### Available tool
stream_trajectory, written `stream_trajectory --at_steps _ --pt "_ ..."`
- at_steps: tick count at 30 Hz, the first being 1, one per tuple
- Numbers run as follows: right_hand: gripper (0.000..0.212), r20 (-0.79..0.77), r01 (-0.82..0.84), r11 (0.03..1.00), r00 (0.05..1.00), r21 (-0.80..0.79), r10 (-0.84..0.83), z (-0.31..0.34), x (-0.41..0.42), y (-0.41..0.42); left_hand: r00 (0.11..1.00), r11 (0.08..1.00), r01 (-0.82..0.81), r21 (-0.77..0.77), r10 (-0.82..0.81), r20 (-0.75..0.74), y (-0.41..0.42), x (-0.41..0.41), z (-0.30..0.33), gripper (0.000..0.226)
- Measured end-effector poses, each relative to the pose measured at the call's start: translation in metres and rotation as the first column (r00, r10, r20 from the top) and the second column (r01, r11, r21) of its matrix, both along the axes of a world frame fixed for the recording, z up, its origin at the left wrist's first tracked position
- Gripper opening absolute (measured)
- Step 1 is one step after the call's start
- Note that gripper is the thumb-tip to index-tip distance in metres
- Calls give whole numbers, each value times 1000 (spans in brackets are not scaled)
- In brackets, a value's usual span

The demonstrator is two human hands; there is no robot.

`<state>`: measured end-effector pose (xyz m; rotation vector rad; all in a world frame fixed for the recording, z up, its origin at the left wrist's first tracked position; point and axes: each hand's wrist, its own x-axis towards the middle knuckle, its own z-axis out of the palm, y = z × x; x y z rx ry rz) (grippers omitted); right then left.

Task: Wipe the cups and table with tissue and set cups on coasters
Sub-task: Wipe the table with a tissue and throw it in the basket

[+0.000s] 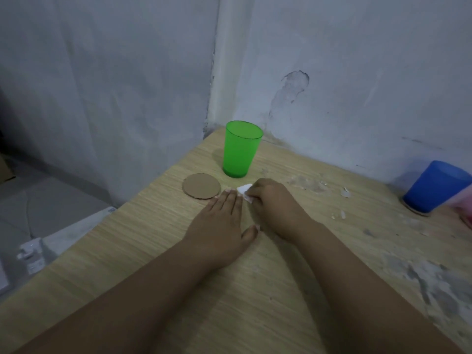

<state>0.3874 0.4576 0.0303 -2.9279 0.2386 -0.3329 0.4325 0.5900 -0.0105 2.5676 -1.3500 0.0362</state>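
Observation:
A green plastic cup [240, 149] stands upright on the bare wooden table [143, 246] near the far corner. Just left and in front of it lies a round brown cardboard coaster [201, 186] with nothing on it. My right hand [275, 205] is curled around a small white tissue [245, 191] and presses it on the table in front of the green cup. My left hand [222, 221] lies flat on the table, fingers together, touching the tissue's left side. At the right edge a blue cup [434, 187] stands on another coaster [419, 212].
White flakes and scuffed patches [342, 195] mark the tabletop to the right. A pink object [466, 208] shows partly at the right edge beside the blue cup. Grey walls meet behind the table's far corner. The table's left edge drops to the floor.

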Motion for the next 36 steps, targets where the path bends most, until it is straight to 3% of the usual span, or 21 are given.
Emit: stream_trajectory --at_steps 2,8,14,18,23,26,30,36 --pt "24 36 1 999 999 -34 0 -1 -17 -6 1000 1000 1 -1 -1 -1 0 1 -1 76" --pt "31 37 231 973 972 10 -232 -9 -3 -20 1000 1000 -1 1 1 -15 0 1 -1 77" --pt "31 57 13 995 998 98 -19 -11 -15 -1 1000 1000 1 -19 -1 8 0 1 -2 76" --pt "32 21 58 998 998 -9 -58 -7 -34 -23 1000 1000 -10 -17 10 -7 0 2 -4 79" --pt "38 -10 149 988 989 47 -149 -3 -8 -14 1000 999 -18 -34 18 -12 0 2 -4 79" --pt "30 -25 108 994 994 22 -108 -6 -16 -5 1000 999 -16 -38 16 2 -1 2 -4 79" --pt "36 -22 61 998 998 -23 -62 -8 -45 -7 1000 999 -22 -39 22 0 -2 2 -5 80" --pt "41 -59 -63 996 996 58 67 -11 -37 -3 1000 998 -25 -56 25 13 -1 1 -5 82"
